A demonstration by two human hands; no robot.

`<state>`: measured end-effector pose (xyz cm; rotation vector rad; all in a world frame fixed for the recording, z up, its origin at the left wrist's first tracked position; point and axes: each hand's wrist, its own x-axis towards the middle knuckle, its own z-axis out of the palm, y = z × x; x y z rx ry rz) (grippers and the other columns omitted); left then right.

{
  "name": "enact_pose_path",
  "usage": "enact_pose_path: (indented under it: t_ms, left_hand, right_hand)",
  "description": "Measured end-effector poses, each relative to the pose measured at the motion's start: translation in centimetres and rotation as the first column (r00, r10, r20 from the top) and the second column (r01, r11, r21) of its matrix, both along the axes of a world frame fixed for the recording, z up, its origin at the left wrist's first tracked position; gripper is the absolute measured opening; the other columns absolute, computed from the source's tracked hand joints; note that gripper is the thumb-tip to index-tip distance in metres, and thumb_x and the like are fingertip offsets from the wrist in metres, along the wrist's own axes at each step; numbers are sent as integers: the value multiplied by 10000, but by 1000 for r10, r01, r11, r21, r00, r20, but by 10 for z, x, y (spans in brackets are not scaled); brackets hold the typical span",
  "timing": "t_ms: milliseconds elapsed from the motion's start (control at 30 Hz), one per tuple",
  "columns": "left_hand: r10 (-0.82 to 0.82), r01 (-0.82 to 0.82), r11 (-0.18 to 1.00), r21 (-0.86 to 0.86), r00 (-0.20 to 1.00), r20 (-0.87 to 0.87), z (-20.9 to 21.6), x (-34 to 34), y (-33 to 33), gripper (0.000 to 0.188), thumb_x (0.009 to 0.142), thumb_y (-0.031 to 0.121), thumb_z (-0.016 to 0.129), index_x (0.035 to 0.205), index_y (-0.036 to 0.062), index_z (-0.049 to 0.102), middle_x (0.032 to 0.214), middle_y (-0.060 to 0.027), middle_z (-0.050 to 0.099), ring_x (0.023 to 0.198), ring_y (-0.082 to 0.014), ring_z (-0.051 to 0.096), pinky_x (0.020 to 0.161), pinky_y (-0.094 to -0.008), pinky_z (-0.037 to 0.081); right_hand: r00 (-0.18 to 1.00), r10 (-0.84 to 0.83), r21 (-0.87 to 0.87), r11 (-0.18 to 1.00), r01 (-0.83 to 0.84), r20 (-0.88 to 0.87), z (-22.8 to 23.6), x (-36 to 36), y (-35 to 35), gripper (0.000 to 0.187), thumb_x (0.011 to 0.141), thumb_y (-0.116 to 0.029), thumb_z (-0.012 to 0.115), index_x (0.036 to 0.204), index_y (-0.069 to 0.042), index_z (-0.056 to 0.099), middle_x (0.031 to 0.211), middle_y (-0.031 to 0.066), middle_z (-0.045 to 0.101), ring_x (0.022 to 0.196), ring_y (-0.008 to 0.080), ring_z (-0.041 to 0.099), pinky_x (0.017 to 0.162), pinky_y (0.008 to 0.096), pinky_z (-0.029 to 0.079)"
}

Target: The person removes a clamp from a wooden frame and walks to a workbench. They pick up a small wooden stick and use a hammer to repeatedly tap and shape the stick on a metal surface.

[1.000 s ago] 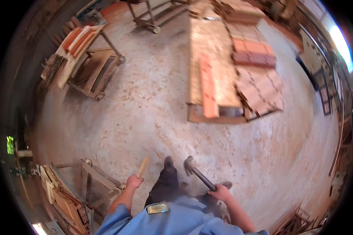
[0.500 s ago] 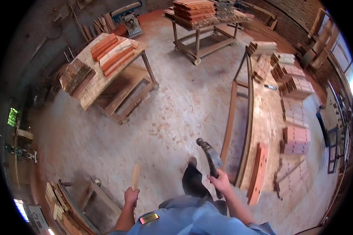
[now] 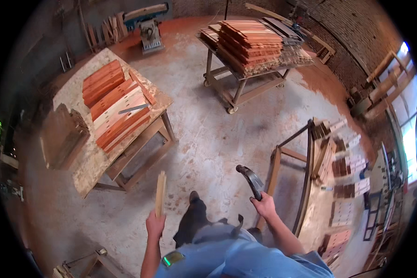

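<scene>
- The left hand [image 3: 156, 224] wraps its fingers around the lower end of a pale wooden stick [image 3: 161, 194], which points away from the body above the floor [image 3: 208, 153]
- The right hand [image 3: 265, 205] is closed on the handle of a dark hammer [image 3: 250, 180], its head forward and leaning left
- The 2 hands are well apart, the stick and hammer both in the open space between a table [image 3: 85, 178] on the left and a bench [image 3: 319, 199] on the right
- Reddish and pale boards [image 3: 118, 99] cover the table's middle, with a grey strip [image 3: 133, 109] on them near its right edge
- A brown stack [image 3: 64, 136] sits at the table's left edge
- Wooden blocks [image 3: 342, 213] line the bench's right edge
- Ahead, a wheeled cart [image 3: 239, 91] carries piled reddish boards [image 3: 250, 44] by its near edge
</scene>
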<state>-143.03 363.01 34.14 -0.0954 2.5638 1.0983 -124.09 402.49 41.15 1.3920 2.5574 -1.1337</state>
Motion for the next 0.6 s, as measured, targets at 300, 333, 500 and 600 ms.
enact_pose_path:
  t_ms: [300,333,500,600]
  left_hand:
    - [-98,116,903,413,993,-66,91,-303,239,303,823,180,644,1067,3,611,692,-54,603,619,-117,563,579,-302,468]
    - [-112,127,901,414,992,-59,80,-340,256,290,836,170,637,1067,-3,606,706,-45,606,625,-107,557,580,-291,464]
    - [32,-43,758,651,999,29,99,-479,347,200,899,133,593,1058,12,600,802,0,604,683,-73,538,592,-244,439]
    - [105,-119,768,630,993,59,93,-548,368,180,913,132,583,1052,19,600,827,12,589,698,-62,525,593,-231,426]
  right_hand:
    - [1000,13,-18,1000,-13,12,33,-231,113,344,770,-327,716,828,-4,610,640,177,584,617,276,586,608,398,477]
    - [998,36,-14,999,-36,52,36,-259,131,355,773,-343,710,862,-10,625,694,213,607,690,347,612,648,424,489]
    - [965,255,65,964,-258,56,48,-419,233,313,786,-339,700,935,-66,662,755,197,659,765,367,663,690,437,523]
    - [939,339,47,939,-342,60,63,-517,273,291,787,-331,701,951,-92,678,760,161,672,744,348,668,681,426,533]
